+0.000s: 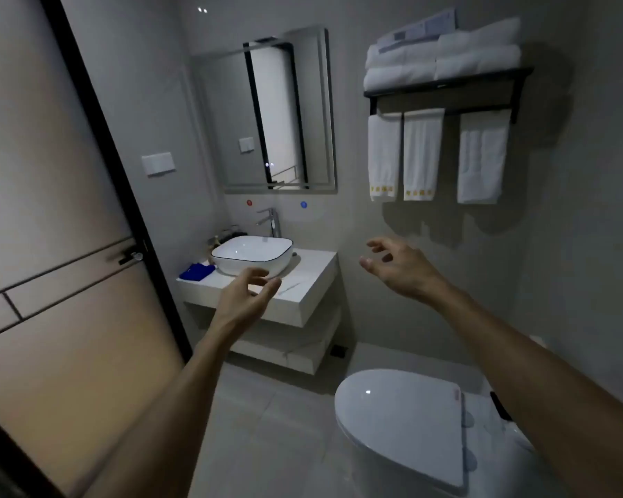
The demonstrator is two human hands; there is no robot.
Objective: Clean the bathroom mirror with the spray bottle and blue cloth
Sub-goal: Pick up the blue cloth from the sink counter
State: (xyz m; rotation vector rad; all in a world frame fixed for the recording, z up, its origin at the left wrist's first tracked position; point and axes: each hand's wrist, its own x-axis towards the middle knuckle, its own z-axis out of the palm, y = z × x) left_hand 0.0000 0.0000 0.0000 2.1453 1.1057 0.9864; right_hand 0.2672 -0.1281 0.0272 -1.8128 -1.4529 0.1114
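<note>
The rectangular mirror (pixel 277 113) hangs on the far wall above a white basin (pixel 252 255). A folded blue cloth (pixel 196 272) lies on the left end of the white counter (pixel 313 278), beside the basin. Small items crowd the counter behind the basin at the left; I cannot make out a spray bottle among them. My left hand (pixel 247 294) is stretched forward in the air in front of the counter, fingers loosely spread, holding nothing. My right hand (pixel 396 264) reaches forward to the right of the counter, fingers relaxed and empty.
A frosted door (pixel 51 246) with a black frame stands at the left. A closed white toilet (pixel 403 422) sits low on the right. A black rack (pixel 446 86) with white towels is fixed to the right wall. A chrome tap (pixel 272 221) rises behind the basin.
</note>
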